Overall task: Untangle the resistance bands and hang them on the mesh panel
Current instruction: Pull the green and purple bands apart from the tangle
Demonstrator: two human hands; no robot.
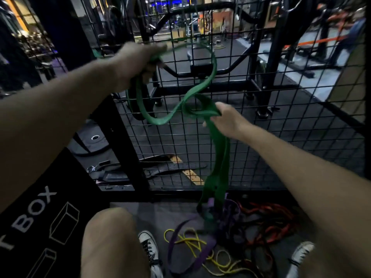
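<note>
at far left stood a black box (36,213) with white lettering. the left hand (138,61), raised and blurred, gripped one end of the green band (160,119) in front of the mesh panel (281,121). the band looped down and twisted across to the right hand (226,121), which pinched its fold; the rest hung to the floor into a tangle of purple band (188,255), yellow cord (196,245) and red band (277,225) between two white sneakers.
</note>
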